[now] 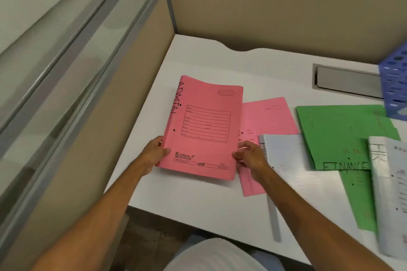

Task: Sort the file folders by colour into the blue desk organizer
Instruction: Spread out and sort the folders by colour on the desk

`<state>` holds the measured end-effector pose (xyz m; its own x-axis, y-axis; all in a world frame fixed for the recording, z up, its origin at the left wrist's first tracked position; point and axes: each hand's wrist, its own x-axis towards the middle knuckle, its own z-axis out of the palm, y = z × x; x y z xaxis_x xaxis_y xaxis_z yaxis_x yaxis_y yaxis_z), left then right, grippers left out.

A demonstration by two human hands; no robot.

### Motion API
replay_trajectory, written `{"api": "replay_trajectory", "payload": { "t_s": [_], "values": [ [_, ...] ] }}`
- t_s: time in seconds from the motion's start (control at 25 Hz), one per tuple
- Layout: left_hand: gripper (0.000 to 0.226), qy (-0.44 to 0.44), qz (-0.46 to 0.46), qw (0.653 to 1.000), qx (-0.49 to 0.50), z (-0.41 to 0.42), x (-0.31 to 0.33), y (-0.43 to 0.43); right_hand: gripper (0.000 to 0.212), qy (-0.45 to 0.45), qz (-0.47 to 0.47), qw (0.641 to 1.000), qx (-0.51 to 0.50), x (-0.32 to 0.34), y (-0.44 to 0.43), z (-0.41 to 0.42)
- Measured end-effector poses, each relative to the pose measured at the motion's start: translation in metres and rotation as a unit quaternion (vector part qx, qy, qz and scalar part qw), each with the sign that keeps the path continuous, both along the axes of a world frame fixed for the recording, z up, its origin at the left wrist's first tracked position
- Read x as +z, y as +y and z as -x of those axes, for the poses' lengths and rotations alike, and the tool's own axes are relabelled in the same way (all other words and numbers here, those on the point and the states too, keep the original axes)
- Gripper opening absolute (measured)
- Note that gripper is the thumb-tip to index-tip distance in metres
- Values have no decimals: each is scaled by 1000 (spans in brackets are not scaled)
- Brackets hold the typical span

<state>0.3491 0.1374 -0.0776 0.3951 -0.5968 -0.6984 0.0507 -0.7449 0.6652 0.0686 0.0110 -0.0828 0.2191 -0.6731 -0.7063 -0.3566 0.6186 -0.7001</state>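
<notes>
A pink folder marked ADMIN point(204, 125) is held over the white desk point(198, 204), tilted up a little. My left hand point(155, 153) grips its lower left edge and my right hand point(250, 156) pinches its lower right edge. Another pink folder point(267, 116) lies flat beneath it to the right. Partly under my right forearm rests a white folder point(284, 154). Further right is a green folder marked FINANCE point(339, 136), on top of another green one point(361, 200), and a second white folder point(389, 193). The blue desk organizer point(395, 86) stands at the far right edge, cut off.
A grey cable hatch point(345, 80) is set into the desk behind the folders. Beige partition walls point(286, 6) close the desk at the back and left, with a glass panel point(66, 50) on the left. The desk's front edge is close to my lap.
</notes>
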Motion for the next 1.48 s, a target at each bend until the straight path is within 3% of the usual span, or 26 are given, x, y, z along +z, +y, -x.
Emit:
{"api": "replay_trajectory", "payload": {
  "t_s": [0.16,0.32,0.48,0.72,0.96,1.04,1.12,1.2,1.32,1.4,1.48],
  "values": [
    [38,-160,-39,985,-56,-36,-24,19,16,53,11,998,26,-17,29,-43],
    [33,-227,-77,966,-93,-44,-41,26,13,106,26,993,50,-30,40,-57],
    [21,-257,-85,958,-99,-44,-47,25,31,121,30,989,75,-33,44,-61],
    [29,-309,-124,937,-103,-42,-45,24,55,100,44,982,155,-38,48,-69],
    [42,-320,-138,931,-108,-36,-37,27,51,153,107,946,266,-37,50,-76],
    [46,-362,-103,921,-102,-19,-30,23,52,197,154,934,257,-33,46,-65],
    [45,-388,-6,915,-107,10,-23,12,45,235,216,921,224,-27,41,-44],
    [38,-380,98,909,-141,50,-15,-2,37,286,270,896,207,-23,35,-16],
    [31,-332,176,893,-248,113,-13,-22,47,372,264,863,218,-20,26,26],
    [44,-242,134,914,-298,149,-23,-36,60,397,229,860,227,-21,23,50],
    [63,-126,35,953,-275,177,-32,-52,72,388,194,869,239,-25,21,66]
  ]
}}
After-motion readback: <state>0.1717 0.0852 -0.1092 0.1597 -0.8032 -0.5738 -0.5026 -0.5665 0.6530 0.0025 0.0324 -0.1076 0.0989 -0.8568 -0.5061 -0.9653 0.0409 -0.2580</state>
